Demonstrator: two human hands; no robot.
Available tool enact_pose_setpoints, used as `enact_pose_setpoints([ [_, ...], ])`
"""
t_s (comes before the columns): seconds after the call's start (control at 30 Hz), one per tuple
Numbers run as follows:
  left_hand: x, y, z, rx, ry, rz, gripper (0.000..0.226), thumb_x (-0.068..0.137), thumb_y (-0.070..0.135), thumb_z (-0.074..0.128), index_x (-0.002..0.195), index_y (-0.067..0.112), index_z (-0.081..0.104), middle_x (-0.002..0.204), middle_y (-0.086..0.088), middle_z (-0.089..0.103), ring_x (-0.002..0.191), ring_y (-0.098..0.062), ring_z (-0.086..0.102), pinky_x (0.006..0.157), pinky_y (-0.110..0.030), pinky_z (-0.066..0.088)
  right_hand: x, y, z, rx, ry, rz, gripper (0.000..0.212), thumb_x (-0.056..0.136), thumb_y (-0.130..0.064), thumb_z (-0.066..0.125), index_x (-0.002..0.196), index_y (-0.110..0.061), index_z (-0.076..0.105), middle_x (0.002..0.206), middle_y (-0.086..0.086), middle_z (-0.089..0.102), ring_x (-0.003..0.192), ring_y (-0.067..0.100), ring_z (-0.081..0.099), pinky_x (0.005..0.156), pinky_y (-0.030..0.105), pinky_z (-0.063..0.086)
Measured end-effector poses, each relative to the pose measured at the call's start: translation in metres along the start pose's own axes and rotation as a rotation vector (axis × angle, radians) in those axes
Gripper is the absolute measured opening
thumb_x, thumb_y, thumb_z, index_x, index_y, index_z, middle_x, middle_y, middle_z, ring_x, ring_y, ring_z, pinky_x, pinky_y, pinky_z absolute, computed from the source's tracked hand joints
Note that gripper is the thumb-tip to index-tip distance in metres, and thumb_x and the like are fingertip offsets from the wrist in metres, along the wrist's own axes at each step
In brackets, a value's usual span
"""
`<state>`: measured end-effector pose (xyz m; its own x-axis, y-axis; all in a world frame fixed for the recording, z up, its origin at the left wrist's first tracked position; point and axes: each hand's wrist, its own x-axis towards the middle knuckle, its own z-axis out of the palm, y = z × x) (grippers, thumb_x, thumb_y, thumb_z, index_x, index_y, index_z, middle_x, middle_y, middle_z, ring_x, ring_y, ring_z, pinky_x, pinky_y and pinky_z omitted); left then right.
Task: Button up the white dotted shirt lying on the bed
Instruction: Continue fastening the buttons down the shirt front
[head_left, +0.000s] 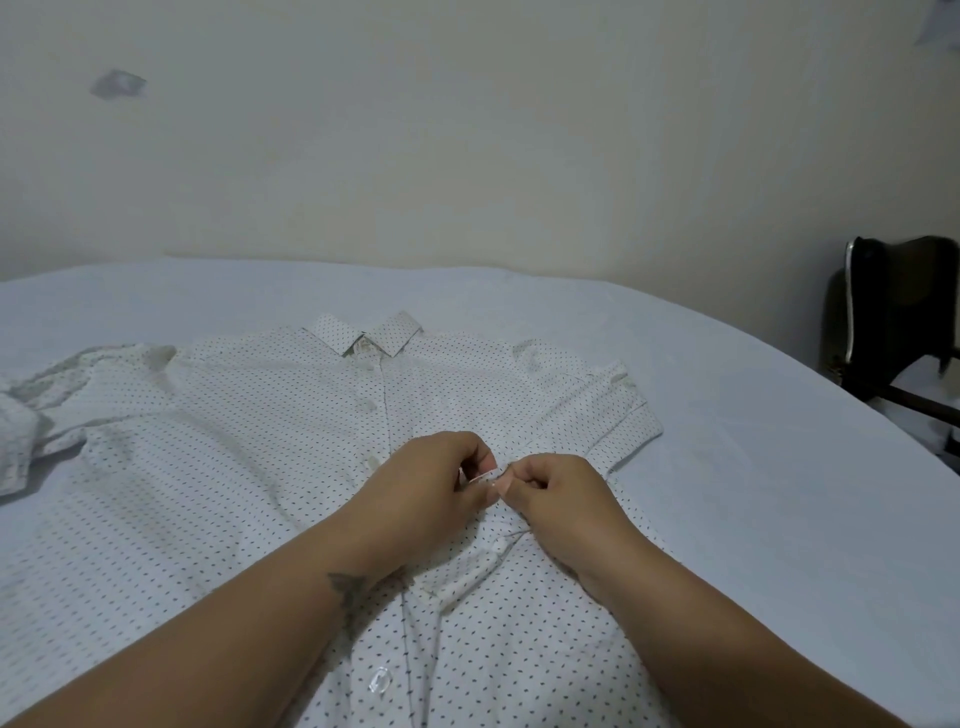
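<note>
2 hands meet on the placket of the white dotted shirt (249, 447), which lies flat on the bed (753, 415), collar at 12 o'clock. The left hand (426, 483) pinches the fabric edge; the right hand (561, 493), at 3 o'clock from it, pinches closed too, probably on the button.

White dotted shirt (218, 467) lies flat on the bed (753, 441), collar away, placket partly buttoned.

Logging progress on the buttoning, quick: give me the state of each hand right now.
Left hand: closed, pinching the placket of the white dotted shirt mid-front.
Right hand: closed, pinching the same placket from the other side.
</note>
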<state>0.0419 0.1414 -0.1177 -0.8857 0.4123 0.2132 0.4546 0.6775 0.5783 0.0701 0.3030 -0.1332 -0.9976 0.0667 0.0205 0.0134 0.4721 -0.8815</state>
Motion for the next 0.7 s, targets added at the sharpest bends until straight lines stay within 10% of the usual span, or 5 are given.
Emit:
enact_pose_setpoints([
  [0.7,0.0001,-0.0056,0.0008,-0.054,0.011,0.040,0.009,0.087,0.036,0.066,0.082,0.033,0.059,0.068,0.009,0.064,0.052,0.003,0.050,0.052,-0.011,0.038,-0.0019,-0.0052,0.0010,0.094,0.074,-0.099,0.024,0.082,-0.012,0.072,0.079,-0.029,0.056,0.075,-0.003,0.072,0.071,0.019,0.065,0.077,0.051,0.056],
])
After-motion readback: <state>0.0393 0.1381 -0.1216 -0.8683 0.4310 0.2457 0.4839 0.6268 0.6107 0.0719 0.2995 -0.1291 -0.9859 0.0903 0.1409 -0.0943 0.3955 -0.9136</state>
